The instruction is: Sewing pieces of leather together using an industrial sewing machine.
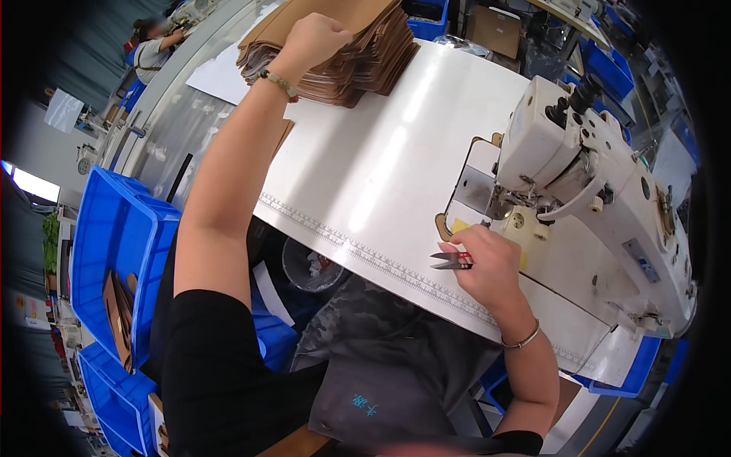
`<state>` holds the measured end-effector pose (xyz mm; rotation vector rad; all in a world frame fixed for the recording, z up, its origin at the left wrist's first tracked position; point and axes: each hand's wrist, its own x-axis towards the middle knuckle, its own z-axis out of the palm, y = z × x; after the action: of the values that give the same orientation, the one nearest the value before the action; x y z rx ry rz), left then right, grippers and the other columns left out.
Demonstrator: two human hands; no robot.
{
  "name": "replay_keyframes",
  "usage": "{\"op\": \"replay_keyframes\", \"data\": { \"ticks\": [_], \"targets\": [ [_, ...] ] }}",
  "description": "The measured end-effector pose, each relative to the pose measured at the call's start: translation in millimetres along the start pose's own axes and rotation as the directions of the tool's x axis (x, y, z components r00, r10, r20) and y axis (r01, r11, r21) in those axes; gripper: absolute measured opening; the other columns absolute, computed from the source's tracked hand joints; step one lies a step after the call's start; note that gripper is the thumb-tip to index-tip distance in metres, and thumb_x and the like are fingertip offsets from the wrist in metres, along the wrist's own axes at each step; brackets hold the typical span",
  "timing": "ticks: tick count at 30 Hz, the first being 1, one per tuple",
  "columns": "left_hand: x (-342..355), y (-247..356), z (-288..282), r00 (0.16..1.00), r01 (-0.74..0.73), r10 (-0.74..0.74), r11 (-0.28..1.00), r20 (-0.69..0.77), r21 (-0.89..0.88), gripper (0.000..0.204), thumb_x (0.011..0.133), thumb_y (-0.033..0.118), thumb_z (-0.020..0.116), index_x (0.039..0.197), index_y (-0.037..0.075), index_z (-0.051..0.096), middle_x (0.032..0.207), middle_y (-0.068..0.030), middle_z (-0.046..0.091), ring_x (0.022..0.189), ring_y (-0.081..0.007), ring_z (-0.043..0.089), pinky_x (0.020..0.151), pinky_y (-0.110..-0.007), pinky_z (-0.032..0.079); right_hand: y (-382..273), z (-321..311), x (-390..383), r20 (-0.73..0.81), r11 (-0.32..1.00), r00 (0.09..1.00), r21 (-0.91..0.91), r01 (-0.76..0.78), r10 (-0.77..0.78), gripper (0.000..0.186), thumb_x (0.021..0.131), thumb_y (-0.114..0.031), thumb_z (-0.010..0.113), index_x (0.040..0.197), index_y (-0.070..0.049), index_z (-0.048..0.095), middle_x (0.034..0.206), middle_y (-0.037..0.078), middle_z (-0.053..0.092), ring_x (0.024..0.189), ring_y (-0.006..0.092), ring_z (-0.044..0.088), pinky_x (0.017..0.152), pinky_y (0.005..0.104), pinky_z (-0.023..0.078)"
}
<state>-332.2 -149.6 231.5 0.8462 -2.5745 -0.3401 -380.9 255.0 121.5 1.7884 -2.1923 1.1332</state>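
Observation:
My right hand holds a small pair of thread snips, whose dark blades point left above the table's front part. Just beyond it stands the needle area of a white sewing machine, with a metal plate set in the table. My left arm reaches to the far left, where my left hand is over a tall stack of brown flat pieces. Its fingers are closed and curled down, and whatever is between them is hidden. A brown piece shows partly behind my left forearm.
The white tabletop has a ruler strip along its front edge. Blue bins stand at my left, one with brown pieces inside. A waste bin sits below the edge. Another person works at the far left.

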Motion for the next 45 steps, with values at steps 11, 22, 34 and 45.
{"op": "replay_keyframes", "data": {
  "ticks": [11, 22, 34, 45],
  "targets": [
    [-1, -2, 4, 0.98, -0.103, 0.091, 0.993, -0.179, -0.057, 0.025, 0.092, 0.02, 0.064, 0.096, -0.003, 0.074, 0.082, -0.0092, 0.072, 0.07, -0.0151, 0.064, 0.071, -0.029, 0.053, -1, 0, 1, 0.001, 1.0, 1.0, -0.002, 0.0, 0.0, 0.018, 0.079, -0.017, 0.079, 0.076, -0.01, 0.063, 0.063, 0.002, 0.052, 0.054, 0.0201, 0.055, 0.049, 0.034, 0.041],
    [-158, 82, -2, 0.821, -0.562, 0.553, 0.826, -0.143, -0.036, 0.007, 0.082, -0.007, 0.066, 0.084, 0.0, 0.065, 0.12, -0.0123, 0.069, 0.121, -0.0352, 0.059, 0.098, -0.042, 0.049, 0, 1, 0, -0.265, 0.963, 0.926, -0.053, 0.265, -0.27, 0.025, 0.078, -0.017, 0.08, 0.099, -0.008, 0.069, 0.093, 0.004, 0.063, 0.054, 0.0161, 0.054, 0.047, 0.0277, 0.045],
    [-248, 89, 52, 0.825, -0.495, 0.537, 0.838, 0.177, -0.23, 0.027, 0.088, 0.014, 0.07, 0.114, 0.005, 0.068, 0.131, -0.013, 0.064, 0.129, -0.0358, 0.054, 0.107, -0.049, 0.042, 36, -12, -24, 0.127, 0.87, 0.955, -0.395, 0.296, -0.267, 0.019, 0.078, -0.014, 0.063, 0.094, -0.005, 0.065, 0.105, 0.004, 0.071, 0.067, 0.0128, 0.064, 0.053, 0.0292, 0.05],
    [-243, 103, 78, 0.754, -0.568, 0.559, 0.819, 0.345, -0.088, 0.066, 0.087, 0.042, 0.07, 0.143, 0.013, 0.052, 0.154, -0.0102, 0.045, 0.142, -0.0334, 0.04, 0.113, -0.053, 0.034, 85, -107, -85, 0.188, 0.866, 0.979, -0.474, 0.158, -0.076, 0.025, 0.077, -0.006, 0.065, 0.1, -0.012, 0.072, 0.114, 0.002, 0.073, 0.077, 0.0184, 0.07, 0.062, 0.0316, 0.056]
  ]
}}
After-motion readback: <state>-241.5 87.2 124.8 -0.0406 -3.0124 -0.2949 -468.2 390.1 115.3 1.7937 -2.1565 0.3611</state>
